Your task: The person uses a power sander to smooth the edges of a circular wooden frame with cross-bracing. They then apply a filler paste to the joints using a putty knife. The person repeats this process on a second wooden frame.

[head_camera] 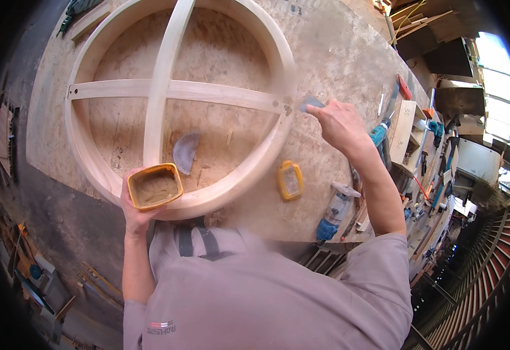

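A round wooden frame with two crossing bars (220,96) lies on a plywood worktable (325,57). My left hand (136,205) holds a yellow-rimmed plastic tub of tan filler paste (155,188) over the frame's near rim. In my right hand (338,122) is a small grey flat blade (311,104), held just right of the rim, near the end of the horizontal bar. Dark spots mark the bar there, and darker holes show at its left end. A grey half-round disc (187,152) lies inside the frame's lower opening. The yellow lid (290,180) rests on the table between frame and right arm.
A blue trim router with a clear base (333,214) lies near the table's front edge. Beyond my right forearm are a teal drill (381,131), a wooden box (406,135) and a red-handled saw (403,87). A wood strip (89,22) lies at the upper left.
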Demonstrator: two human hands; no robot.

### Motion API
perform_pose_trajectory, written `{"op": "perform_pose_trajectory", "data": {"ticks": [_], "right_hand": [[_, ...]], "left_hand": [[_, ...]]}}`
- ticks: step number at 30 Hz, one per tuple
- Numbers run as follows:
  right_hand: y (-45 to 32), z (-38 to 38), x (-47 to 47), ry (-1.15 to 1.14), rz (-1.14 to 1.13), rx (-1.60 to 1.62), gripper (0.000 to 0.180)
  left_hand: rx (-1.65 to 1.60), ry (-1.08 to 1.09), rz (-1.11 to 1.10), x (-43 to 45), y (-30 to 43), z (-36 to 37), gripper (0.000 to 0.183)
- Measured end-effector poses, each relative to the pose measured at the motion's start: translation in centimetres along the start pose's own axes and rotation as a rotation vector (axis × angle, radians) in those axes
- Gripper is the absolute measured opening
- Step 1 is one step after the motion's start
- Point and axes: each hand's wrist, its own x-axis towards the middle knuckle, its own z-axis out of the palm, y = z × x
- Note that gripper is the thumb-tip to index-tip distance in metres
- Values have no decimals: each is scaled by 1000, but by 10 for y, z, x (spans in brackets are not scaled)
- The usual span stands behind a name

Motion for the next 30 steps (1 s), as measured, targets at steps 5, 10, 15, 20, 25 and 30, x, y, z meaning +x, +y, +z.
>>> {"op": "perform_pose_trajectory", "data": {"ticks": [5, 10, 15, 20, 25, 30], "right_hand": [[0, -7, -13, 38, 8, 46, 50], [-23, -12, -2, -22, -2, 11, 50], [-31, -18, 4, -82, -55, -25, 51], [-25, -26, 4, -151, -30, -54, 47], [-34, -12, 1, 3, 20, -5, 53], [-23, -19, 0, -144, 2, -66, 54]], "left_hand": [[28, -18, 77, 1, -7, -1, 92], [0, -40, 87, 2, -8, -3, 93], [2, -50, 70, 2, -7, -6, 94], [-23, -30, 97, 3, -4, 0, 87], [-8, -44, 108, 4, 0, 0, 86], [-40, -46, 81, 3, -4, -1, 87]]}}
